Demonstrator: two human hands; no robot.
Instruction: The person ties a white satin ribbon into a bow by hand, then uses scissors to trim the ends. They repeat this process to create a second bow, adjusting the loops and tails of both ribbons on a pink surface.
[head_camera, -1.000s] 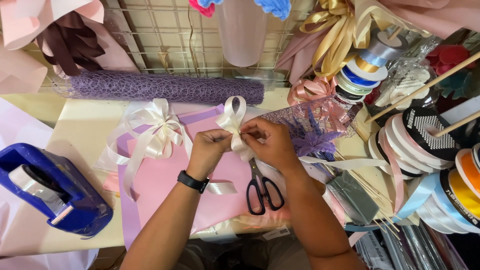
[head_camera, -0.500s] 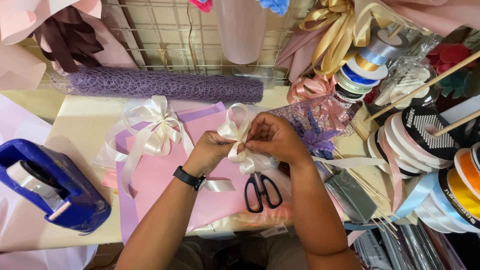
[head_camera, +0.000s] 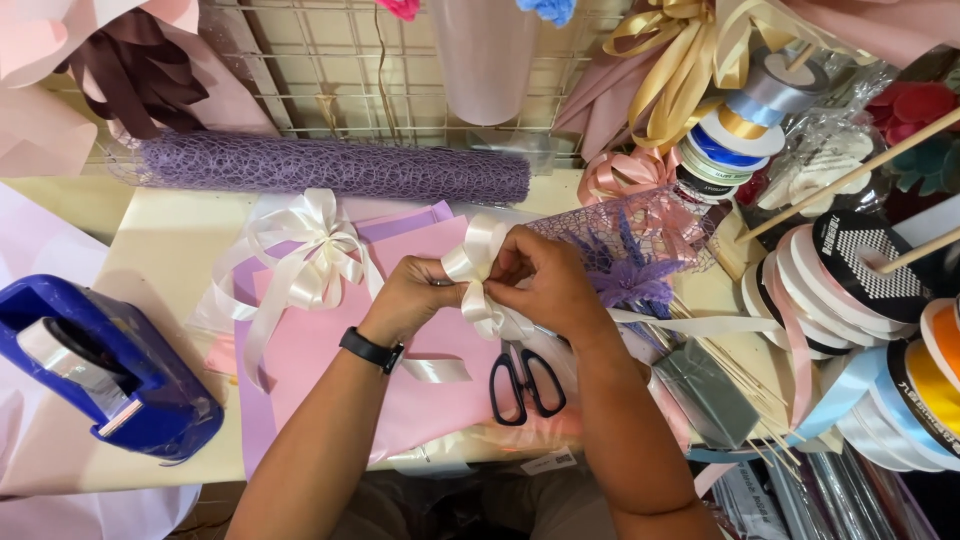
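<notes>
Nearest me, black-handled scissors (head_camera: 527, 383) lie at six o'clock of my hands, within easy reach on the pink paper (head_camera: 330, 350). My left hand (head_camera: 415, 297) pinches the cream ribbon bow (head_camera: 478, 272) at its waist so the loops cannot spring apart; my right hand (head_camera: 545, 285) closes on the same knot from three o'clock. A finished bow (head_camera: 310, 250) rests at nine o'clock. Farther off, at twelve, lies a purple mesh roll (head_camera: 330, 166).

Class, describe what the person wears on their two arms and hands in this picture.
The left hand and right hand are bare, with no gloves or rings visible. A black wristband, like a watch or fitness band, circles the left wrist. Both forearms are uncovered, no sleeves in view.
</notes>
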